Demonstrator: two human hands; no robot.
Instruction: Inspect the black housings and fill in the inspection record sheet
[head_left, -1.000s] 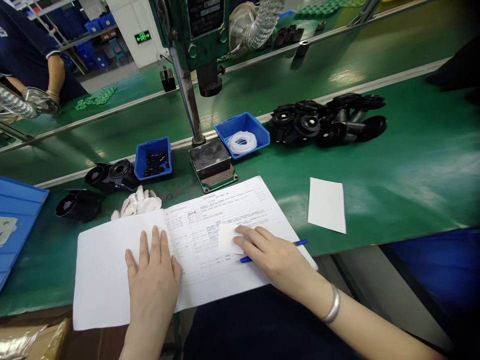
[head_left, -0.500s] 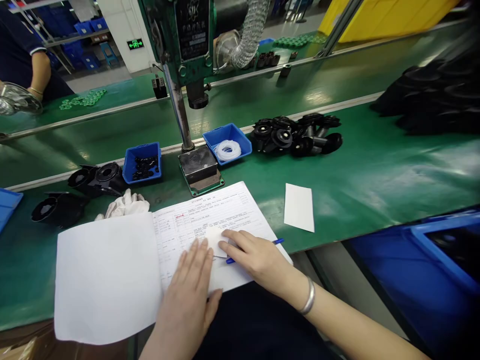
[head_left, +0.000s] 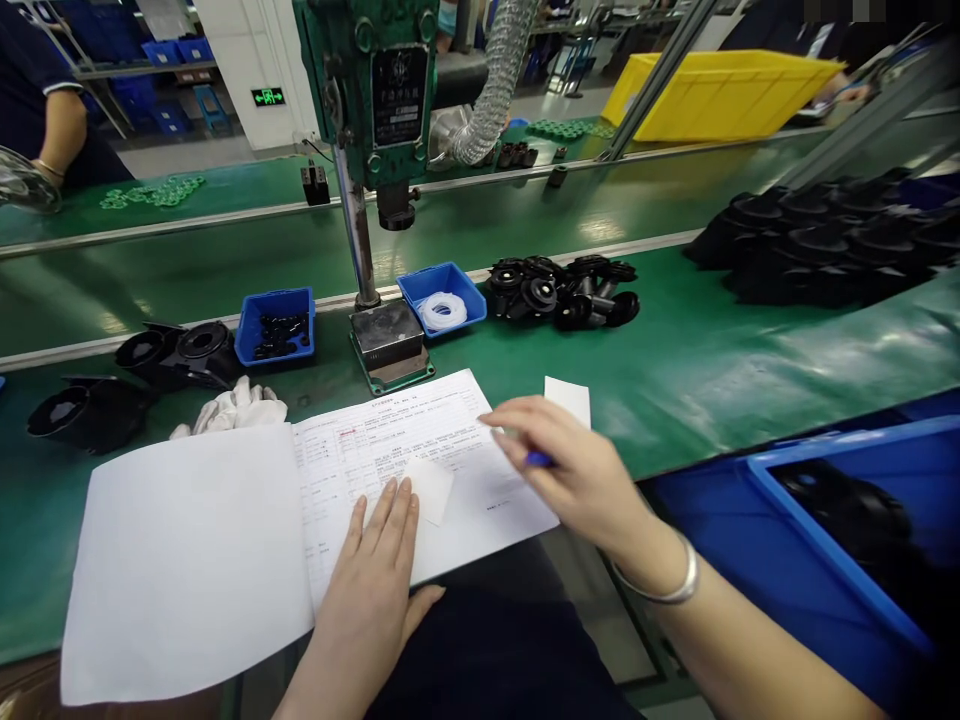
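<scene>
The widest way across the bench (head_left: 720,395) lies right of the white card (head_left: 574,398), below the pile of black parts (head_left: 559,290) and the dark stack (head_left: 832,245). A gap also opens between those two. Behind the booklet (head_left: 187,550), passage is tighter: the gloves (head_left: 240,405), black cups (head_left: 90,415), left bin (head_left: 275,302), press base (head_left: 390,335) and right bin (head_left: 444,281) form a row, with a narrow slot between left bin and base. The press head (head_left: 396,112) overhangs the base, leaving room beneath.

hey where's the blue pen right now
In the head view, the blue pen is right of centre, mostly hidden in the right hand, by the right edge of the printed page.
</scene>
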